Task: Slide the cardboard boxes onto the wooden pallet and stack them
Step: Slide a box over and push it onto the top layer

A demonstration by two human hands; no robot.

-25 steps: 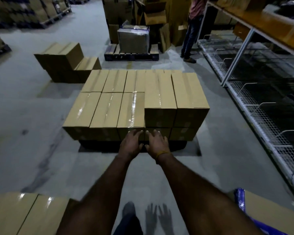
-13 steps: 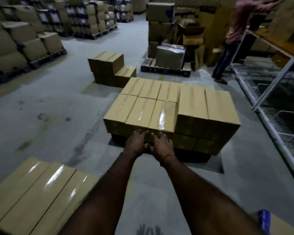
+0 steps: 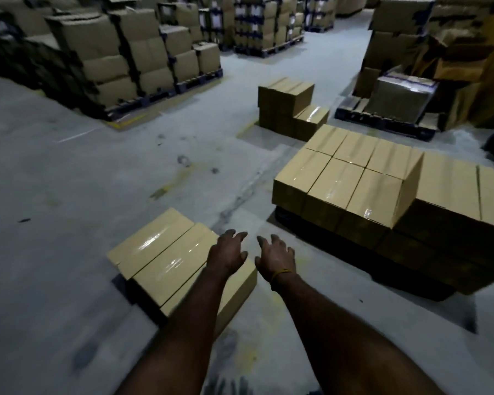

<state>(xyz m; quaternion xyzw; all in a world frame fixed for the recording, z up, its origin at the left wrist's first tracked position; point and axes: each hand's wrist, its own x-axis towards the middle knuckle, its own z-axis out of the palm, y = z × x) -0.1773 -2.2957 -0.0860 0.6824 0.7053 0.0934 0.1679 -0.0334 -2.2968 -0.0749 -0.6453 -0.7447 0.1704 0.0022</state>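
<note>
Lifted off the pallet stack [image 3: 382,189] since a second ago, both empty. Left of that stack: floor boxes [image 3: 166,252]; left hand [image 3: 226,252] above their near end, fingers spread; right hand [image 3: 275,253] alongside, fingers apart.

Three long tan cardboard boxes [image 3: 166,258], glossy with tape, are laid side by side on the floor beneath the left hand. More boxes are stacked on the dark pallet [image 3: 411,283] right of both hands.
</note>
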